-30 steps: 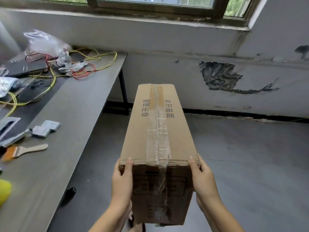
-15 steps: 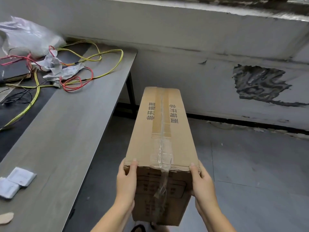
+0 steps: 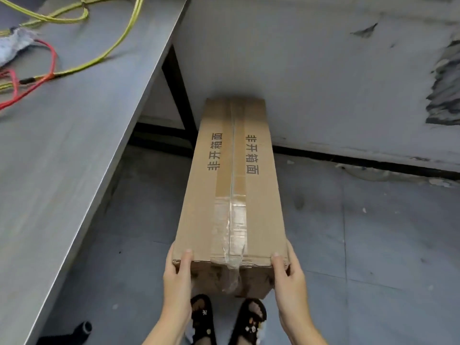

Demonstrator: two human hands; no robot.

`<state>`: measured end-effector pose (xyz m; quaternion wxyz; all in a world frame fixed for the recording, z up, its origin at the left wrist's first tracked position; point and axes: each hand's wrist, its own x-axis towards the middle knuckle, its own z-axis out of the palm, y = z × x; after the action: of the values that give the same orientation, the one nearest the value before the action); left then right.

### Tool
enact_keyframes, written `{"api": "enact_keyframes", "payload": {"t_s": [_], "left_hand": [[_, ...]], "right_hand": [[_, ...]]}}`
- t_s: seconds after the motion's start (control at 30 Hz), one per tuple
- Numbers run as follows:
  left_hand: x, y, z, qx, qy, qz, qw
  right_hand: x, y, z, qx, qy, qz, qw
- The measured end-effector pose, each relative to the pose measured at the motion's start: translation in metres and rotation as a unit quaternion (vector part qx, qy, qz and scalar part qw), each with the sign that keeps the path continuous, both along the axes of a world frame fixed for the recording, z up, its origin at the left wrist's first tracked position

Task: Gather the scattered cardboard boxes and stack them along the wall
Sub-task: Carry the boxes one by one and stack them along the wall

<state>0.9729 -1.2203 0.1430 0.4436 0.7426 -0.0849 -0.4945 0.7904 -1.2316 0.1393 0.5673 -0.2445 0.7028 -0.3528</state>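
Grey floor [image 3: 373, 245] lies open rightward; long cardboard box [image 3: 231, 195], far end apparently against the wall [image 3: 311, 70], sits beside the table [image 3: 62, 158]. Left hand [image 3: 178, 275] and right hand [image 3: 288, 277] clasp its near corners.

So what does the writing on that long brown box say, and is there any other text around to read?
"非开箱面": printed in black on the top of the long brown cardboard box, left of the tape seam.
"非开箱面": the same words again, right of the seam, facing the other way.
Near end face of the box, between the two hands: some dark print shows, too shadowed and blurred to read.
No other text shows on the grey table or the wall.
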Motion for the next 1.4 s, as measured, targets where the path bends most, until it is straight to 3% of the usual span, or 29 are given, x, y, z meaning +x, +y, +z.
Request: {"api": "enact_keyframes", "payload": {"t_s": [0.17, 0.33, 0.57, 0.73, 0.83, 0.97, 1.2, 1.3, 1.4], "left_hand": [[0.007, 0.004, -0.049, 0.083, 0.079, 0.021, 0.993], [0.019, -0.005, -0.084, 0.134, 0.156, 0.039, 0.978], [0.021, -0.014, -0.106, 0.115, 0.123, 0.021, 0.986], [0.023, -0.014, -0.099, 0.154, 0.088, -0.007, 0.984], [0.025, -0.017, -0.066, 0.174, 0.025, -0.065, 0.982], [0.024, -0.014, 0.020, 0.130, -0.034, -0.178, 0.975], [0.015, 0.019, 0.197, -0.027, -0.094, -0.375, 0.922], [0.006, 0.043, 0.259, -0.107, -0.142, -0.447, 0.876], [-0.003, 0.074, 0.300, -0.164, -0.209, -0.554, 0.789]], "right_hand": [[0.010, 0.011, -0.067, 0.103, -0.059, -0.014, 0.993], [0.017, -0.001, -0.100, 0.118, -0.043, 0.006, 0.992], [0.016, -0.022, -0.107, 0.133, -0.002, 0.055, 0.990], [0.014, -0.027, -0.094, 0.152, 0.014, 0.113, 0.982], [0.012, -0.030, -0.051, 0.136, 0.032, 0.149, 0.979], [-0.006, -0.023, 0.042, 0.072, 0.051, 0.177, 0.980], [-0.054, 0.037, 0.213, -0.024, 0.073, 0.190, 0.979], [-0.073, 0.076, 0.258, -0.062, 0.091, 0.203, 0.973], [-0.085, 0.120, 0.291, -0.094, 0.105, 0.210, 0.968]]}}
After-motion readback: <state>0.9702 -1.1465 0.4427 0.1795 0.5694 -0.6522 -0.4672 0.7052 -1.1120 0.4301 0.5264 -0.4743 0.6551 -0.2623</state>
